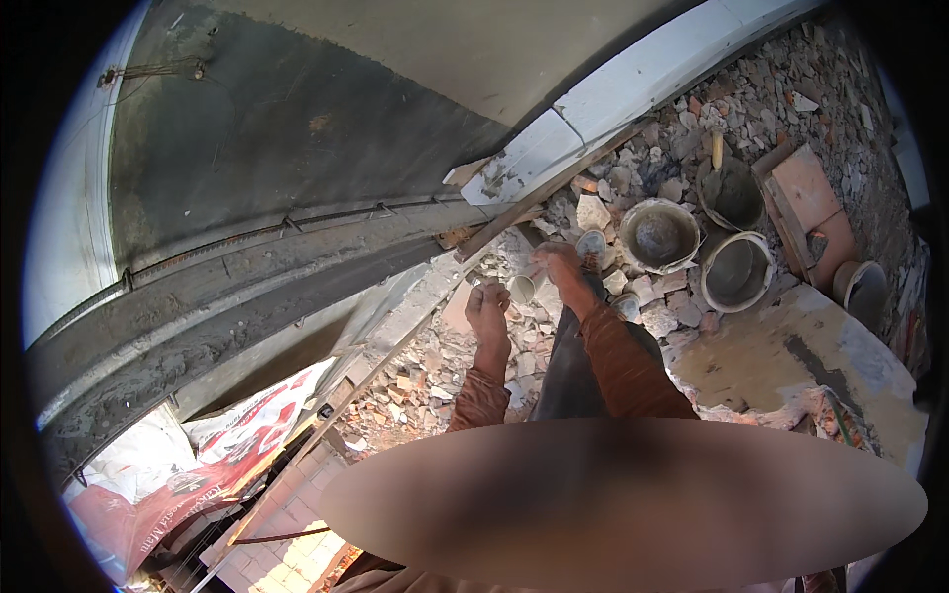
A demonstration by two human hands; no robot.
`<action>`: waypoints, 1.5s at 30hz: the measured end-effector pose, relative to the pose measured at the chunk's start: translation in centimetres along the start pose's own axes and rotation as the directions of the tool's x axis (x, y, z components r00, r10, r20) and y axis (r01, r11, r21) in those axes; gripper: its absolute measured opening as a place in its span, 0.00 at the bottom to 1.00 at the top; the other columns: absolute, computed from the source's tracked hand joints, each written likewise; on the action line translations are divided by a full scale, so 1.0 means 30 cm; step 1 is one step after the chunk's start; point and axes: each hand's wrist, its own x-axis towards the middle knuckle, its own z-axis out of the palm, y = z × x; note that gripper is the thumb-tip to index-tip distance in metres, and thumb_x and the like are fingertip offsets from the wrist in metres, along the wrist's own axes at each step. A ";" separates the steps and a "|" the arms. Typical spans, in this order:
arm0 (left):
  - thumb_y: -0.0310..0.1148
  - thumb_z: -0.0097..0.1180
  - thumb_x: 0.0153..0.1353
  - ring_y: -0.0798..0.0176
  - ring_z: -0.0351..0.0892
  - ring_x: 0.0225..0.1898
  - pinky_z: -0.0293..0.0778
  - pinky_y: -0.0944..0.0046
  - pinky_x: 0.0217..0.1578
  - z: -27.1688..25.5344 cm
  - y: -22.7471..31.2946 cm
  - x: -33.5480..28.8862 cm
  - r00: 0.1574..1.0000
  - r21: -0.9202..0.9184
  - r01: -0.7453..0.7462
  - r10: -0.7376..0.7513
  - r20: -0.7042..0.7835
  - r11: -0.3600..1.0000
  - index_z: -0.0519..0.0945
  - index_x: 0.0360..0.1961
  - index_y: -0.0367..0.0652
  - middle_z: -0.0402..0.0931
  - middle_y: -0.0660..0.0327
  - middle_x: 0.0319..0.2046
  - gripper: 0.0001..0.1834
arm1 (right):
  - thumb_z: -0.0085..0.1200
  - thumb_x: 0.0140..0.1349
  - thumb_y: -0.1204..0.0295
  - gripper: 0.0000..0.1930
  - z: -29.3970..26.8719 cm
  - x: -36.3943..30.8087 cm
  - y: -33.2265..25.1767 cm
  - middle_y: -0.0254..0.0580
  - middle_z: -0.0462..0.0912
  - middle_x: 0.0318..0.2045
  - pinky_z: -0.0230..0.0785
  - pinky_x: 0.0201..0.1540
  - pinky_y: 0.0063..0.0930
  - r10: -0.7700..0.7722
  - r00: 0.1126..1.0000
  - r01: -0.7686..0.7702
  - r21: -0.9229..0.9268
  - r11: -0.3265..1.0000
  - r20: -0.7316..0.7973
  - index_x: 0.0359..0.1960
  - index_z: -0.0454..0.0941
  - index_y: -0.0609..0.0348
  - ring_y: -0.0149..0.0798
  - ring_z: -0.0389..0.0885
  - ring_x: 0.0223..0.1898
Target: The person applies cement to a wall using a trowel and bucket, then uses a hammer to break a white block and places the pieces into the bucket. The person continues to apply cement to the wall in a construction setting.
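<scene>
My left hand (487, 310) hangs over the rubble with its fingers curled closed. To its right and a little farther off, my right hand (563, 272) is closed too, the fingers drawn together. Whatever either hand holds, if anything, is too small to make out. A small pale round cup-like thing (521, 289) shows between the two hands; I cannot tell whether it is touched. Both forearms wear rust-brown sleeves. Below the right arm is a dark trouser leg (571, 371), and a shoe (591, 249) shows just past the right hand.
Broken brick and stone (420, 381) cover the ground. At right stand a mortar-smeared bucket (682, 261), a second bucket (755, 296) and a third with a handled tool (718, 150). A concrete ledge (267, 259) runs along the left, above a red-and-white sheet (188, 494). A blurred patch hides the lower middle.
</scene>
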 end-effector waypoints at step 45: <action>0.47 0.50 0.69 0.38 0.79 0.29 0.73 0.44 0.32 0.826 0.387 0.274 0.535 0.563 -0.819 0.506 0.676 0.114 0.77 0.29 0.37 0.79 0.45 0.28 0.22 | 0.48 0.61 0.75 0.09 0.031 0.144 -0.066 0.34 0.67 0.19 0.44 0.13 0.30 0.520 0.828 -0.401 0.427 0.810 -0.209 0.21 0.69 0.57 0.30 0.59 0.12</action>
